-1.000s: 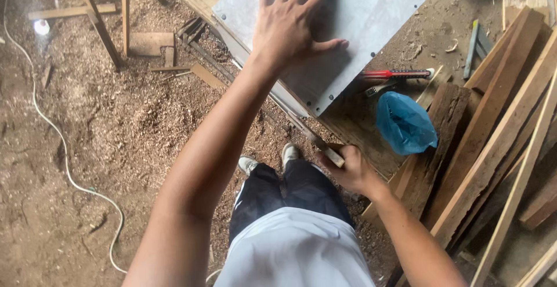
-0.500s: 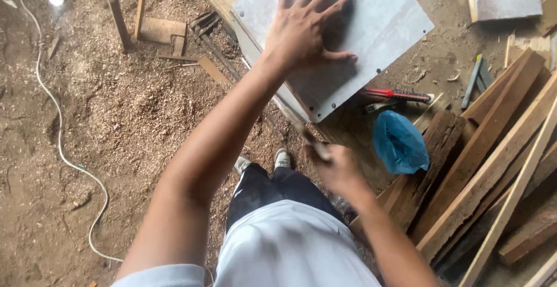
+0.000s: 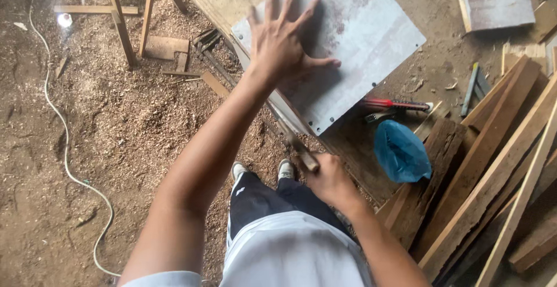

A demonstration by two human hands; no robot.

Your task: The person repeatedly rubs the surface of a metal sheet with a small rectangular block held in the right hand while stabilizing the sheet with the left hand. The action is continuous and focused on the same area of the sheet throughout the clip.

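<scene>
My left hand [image 3: 284, 43] lies flat with fingers spread on a grey metal plate [image 3: 371, 37] that is fixed on a workbench. My right hand [image 3: 331, 180] is closed around a wooden-handled tool [image 3: 299, 145], held below the near edge of the plate, its far end running up along that edge. My legs and light shoes [image 3: 238, 171] show beneath, standing on sawdust.
A blue plastic bag [image 3: 400, 151] and a red-handled tool [image 3: 394, 104] lie right of the plate. Long wooden planks [image 3: 493, 165] are stacked at the right. A white cable [image 3: 64, 148] snakes over the sawdust floor at left, near wooden trestle legs [image 3: 125, 26].
My right hand has moved left from beside the planks to below the plate's edge, bringing the tool with it. The left hand stays flat on the plate.
</scene>
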